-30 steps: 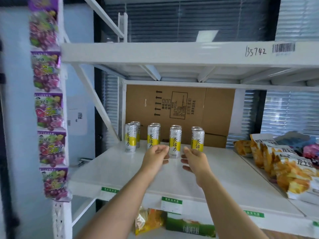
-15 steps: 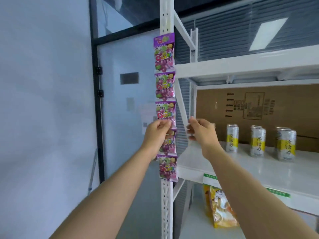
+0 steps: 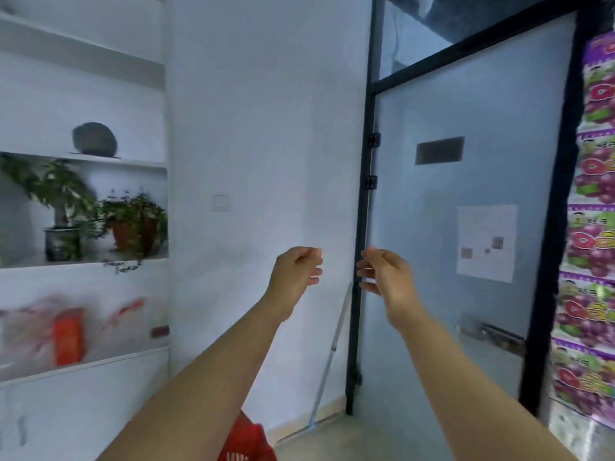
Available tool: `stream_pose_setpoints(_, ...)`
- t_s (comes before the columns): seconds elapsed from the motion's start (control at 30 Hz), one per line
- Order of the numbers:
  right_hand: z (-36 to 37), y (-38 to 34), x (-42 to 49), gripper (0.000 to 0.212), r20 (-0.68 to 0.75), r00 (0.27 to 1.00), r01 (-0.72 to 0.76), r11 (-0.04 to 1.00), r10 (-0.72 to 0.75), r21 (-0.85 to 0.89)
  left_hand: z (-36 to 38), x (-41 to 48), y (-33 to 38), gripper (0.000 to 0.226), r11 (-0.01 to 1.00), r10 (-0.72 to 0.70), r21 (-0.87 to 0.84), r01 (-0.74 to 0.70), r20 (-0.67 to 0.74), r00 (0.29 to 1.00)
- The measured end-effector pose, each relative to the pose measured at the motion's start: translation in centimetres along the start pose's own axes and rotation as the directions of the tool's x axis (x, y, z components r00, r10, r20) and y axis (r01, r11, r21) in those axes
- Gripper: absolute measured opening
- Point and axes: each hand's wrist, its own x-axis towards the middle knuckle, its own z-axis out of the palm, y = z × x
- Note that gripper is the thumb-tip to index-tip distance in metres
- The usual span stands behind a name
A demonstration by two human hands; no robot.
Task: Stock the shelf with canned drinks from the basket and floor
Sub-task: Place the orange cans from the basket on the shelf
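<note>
- Head view: the camera had swung left since half a second before. The stocking shelf and its cans had gone from sight, and only the hanging snack strip (image 3: 595, 227) remained at the right edge, beside the glass door (image 3: 466, 194).
- Both hands hung raised in front of the wall, near each other but apart. The left hand (image 3: 296, 271) had its fingers curled in on nothing; the right hand (image 3: 382, 274) had its fingers loosely bent and held nothing.
- No canned drink showed anywhere. A red basket (image 3: 248, 437), likely the task's own, poked in at the bottom edge under the left forearm, with its contents hidden.
- The picture was smeared by the turn. A reach down at that pace could knock the basket or fumble a can, and the thin rod (image 3: 329, 354) leaning in the corner could be caught.
- On the wall shelf (image 3: 83, 262), two pots held leafy plants (image 3: 133, 214). Below them, an orange box (image 3: 68, 334) was too blurred to read.
</note>
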Motion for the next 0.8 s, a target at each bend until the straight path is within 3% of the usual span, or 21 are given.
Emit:
stream_pose_setpoints(0.27, 14.3, 8.3, 2.9, 0.024, 0.290, 0.950, -0.145, 0.987, 0.118, 0.074, -14.0, 2.4, -5.6, 0.009, 0.984, -0.075, 0.137, 0.117, -0.279, 0.957)
stream_pose_setpoints(0.5, 22.0, 17.9, 4.2, 0.017, 0.481, 0.845, -0.298, 0.953, 0.235, 0.058, -22.4, 3.2, -13.9, 0.024, 0.911, -0.187, 0.248, 0.331, -0.468, 0.864)
stream_pose_setpoints(0.63, 24.4, 25.2, 3.7, 0.017, 0.540, 0.770, -0.372, 0.927, 0.341, -0.055, -25.0, 1.8, -20.1, 0.013, 0.864, -0.286, 0.200, 0.463, -0.562, 0.776)
stream_pose_setpoints(0.8, 26.8, 33.7, 1.8, 0.017, 0.558, 0.690, -0.419, 0.883, 0.460, -0.209, -26.8, -1.1, -28.4, 0.016, 0.770, -0.437, 0.149, 0.621, -0.586, 0.683)
